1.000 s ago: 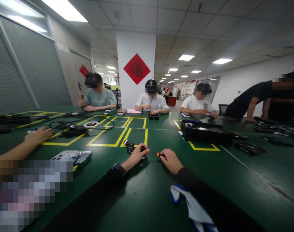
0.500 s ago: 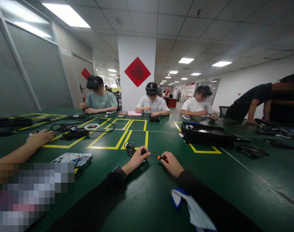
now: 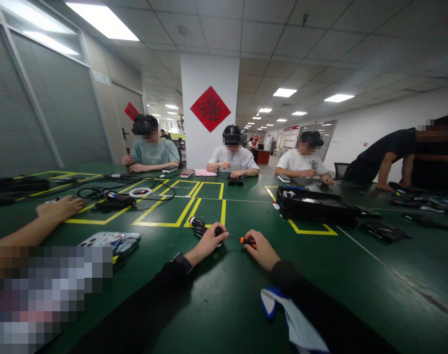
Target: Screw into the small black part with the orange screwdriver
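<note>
Toward the near edge of the green table (image 3: 216,309), a pale blue cloth strip with darker blue trim (image 3: 301,319) is being cut off by the frame and partly covered by a black sleeve. Midway across the table, a screwdriver with an orange-and-black handle (image 3: 248,242) is being gripped by the right hand (image 3: 262,250), its fingers being wrapped around the handle. Its thin shaft is being pointed at a rounded black piece (image 3: 218,231), which is being held in the curled fingers of the left hand (image 3: 207,243); its outline is being mostly hidden, and contact with the tip cannot be made out. Just beyond, a black cylinder with a white end (image 3: 197,224) is lying, its lower part being concealed by the left hand. Toward the right edge, shallow black plastic trays (image 3: 315,206) are being stacked one on another. Along the far edge, black headsets are being worn by seated co-workers (image 3: 232,157).
</note>
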A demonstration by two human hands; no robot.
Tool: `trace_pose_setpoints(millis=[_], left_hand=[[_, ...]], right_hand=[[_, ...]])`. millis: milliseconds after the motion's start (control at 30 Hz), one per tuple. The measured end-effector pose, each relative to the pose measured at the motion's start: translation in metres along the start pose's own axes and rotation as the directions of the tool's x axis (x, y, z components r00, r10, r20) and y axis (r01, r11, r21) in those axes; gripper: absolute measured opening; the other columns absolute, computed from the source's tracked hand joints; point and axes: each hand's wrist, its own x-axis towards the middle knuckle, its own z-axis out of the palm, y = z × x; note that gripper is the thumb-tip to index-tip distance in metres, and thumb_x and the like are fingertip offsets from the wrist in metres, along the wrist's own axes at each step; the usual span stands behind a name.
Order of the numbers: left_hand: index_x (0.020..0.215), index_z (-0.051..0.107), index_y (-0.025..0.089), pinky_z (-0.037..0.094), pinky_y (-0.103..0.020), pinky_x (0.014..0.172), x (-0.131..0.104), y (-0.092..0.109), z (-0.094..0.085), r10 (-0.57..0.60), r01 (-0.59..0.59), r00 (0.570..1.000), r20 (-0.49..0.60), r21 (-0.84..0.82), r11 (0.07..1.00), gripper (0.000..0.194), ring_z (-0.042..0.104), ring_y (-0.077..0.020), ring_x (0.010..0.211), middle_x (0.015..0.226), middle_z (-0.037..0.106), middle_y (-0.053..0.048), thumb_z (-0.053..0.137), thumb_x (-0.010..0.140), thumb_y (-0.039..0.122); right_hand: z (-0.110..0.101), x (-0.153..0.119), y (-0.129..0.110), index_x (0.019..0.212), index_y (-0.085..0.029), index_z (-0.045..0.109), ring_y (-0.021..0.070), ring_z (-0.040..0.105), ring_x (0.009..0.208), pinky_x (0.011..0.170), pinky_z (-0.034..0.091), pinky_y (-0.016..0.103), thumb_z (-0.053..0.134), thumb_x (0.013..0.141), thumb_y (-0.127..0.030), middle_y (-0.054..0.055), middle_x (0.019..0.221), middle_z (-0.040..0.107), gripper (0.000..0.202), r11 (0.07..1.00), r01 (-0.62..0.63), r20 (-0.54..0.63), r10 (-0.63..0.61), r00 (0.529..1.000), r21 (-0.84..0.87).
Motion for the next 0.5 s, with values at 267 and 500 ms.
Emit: trace_pose_setpoints(millis=[267,500], left_hand=[[0.081,0.048,0.017,0.039,-0.023,0.06,-0.0007,-0.0008,-0.0003,0.005,-0.005,1.0,0.011,0.021,1.0,0.022,0.049,-0.01,0.06,0.064,0.052,0.004,0.053,0.071,0.036],[0.081,0.049,0.017,0.038,-0.023,0.062,-0.0019,0.0032,-0.001,0.013,-0.013,1.0,0.005,0.044,0.999,0.021,0.049,-0.0103,0.062,0.065,0.052,0.004,0.053,0.071,0.035]], right_hand=[[0.0035,0.0019,0.0029,0.078,-0.017,0.055,0.0148,0.046,0.08,0.074,0.036,0.028,0.041,0.082,-0.022,0.003,0.08,0.053,0.016,1.0,-0.015,0.008,0.015,1.0,-0.003],[0.005,0.0008,0.0045,0.086,-0.018,0.052,0.0149,0.047,0.079,0.071,0.037,0.027,0.053,0.074,-0.022,0.002,0.084,0.053,0.013,1.0,-0.025,-0.007,0.025,1.0,0.017]])
